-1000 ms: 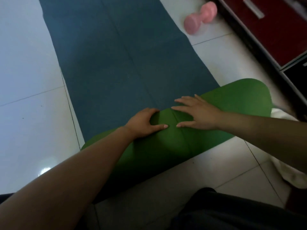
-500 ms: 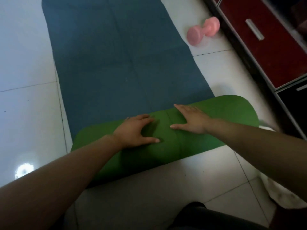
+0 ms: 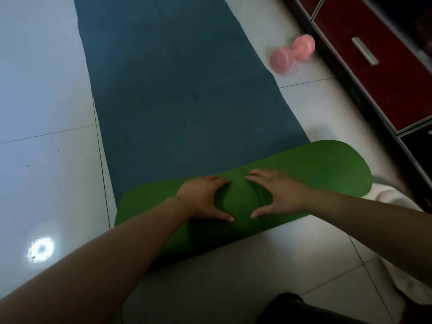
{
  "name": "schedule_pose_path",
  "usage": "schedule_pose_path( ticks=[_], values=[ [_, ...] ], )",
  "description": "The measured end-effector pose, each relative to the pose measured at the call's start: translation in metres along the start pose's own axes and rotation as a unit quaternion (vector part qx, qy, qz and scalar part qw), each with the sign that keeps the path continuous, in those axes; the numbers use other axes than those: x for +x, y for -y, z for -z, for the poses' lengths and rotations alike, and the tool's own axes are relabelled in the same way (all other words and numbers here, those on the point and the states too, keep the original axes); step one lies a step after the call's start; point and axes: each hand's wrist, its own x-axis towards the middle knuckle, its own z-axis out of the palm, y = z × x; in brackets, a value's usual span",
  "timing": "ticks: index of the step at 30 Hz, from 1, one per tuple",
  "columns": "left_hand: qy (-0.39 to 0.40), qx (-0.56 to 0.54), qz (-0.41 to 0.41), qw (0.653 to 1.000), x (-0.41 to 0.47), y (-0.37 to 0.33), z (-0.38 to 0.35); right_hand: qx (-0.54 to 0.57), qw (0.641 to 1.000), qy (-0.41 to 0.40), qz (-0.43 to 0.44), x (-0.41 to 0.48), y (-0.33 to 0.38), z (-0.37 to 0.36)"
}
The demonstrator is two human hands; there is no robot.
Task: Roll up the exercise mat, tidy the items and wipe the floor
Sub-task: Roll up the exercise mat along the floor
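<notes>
Okay, mat-rolling step, early on: the exercise mat (image 3: 187, 101) lies along the floor (image 3: 46, 90), its near end turned into a green roll (image 3: 315, 169). Our left hand (image 3: 205, 197) and right hand (image 3: 278, 195) press on the roll's middle, fingers spread, gripping nothing. Next we likely push forward evenly, keeping the ends aligned.

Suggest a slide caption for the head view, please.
Left hand and right hand press the part-rolled mat; a dumbbell lies beside it.

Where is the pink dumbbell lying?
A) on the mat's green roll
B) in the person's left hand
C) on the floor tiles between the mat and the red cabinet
C: the pink dumbbell rests on the floor tiles, between the mat and the red cabinet.
</notes>
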Motion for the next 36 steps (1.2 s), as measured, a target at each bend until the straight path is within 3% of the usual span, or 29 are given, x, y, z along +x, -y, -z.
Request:
schedule_pose_path(
  ticks=[3,8,14,24,30,36],
  values=[
    [-0.001,-0.003,-0.003,1.000,0.000,-0.001,0.002,-0.065,0.997,0.019,-0.023,-0.002,-0.002,-0.007],
    [-0.013,-0.036,-0.002,0.999,-0.001,0.005,0.000,-0.069,0.997,0.013,-0.028,0.004,-0.006,-0.009],
    [0.025,-0.024,0.017,0.999,-0.005,0.010,-0.002,-0.059,0.998,-0.019,-0.011,0.005,-0.004,-0.007],
    [-0.018,-0.054,0.020,0.998,-0.020,0.012,0.037,-0.022,0.994,-0.095,0.046,0.020,-0.001,0.025],
    [-0.055,-0.063,0.048,0.995,-0.013,0.030,0.061,0.032,0.997,-0.054,0.038,0.050,0.005,0.063],
    [-0.077,-0.076,0.067,0.992,0.009,0.052,0.068,0.003,0.987,-0.156,0.030,0.062,0.003,0.052]
  ],
)
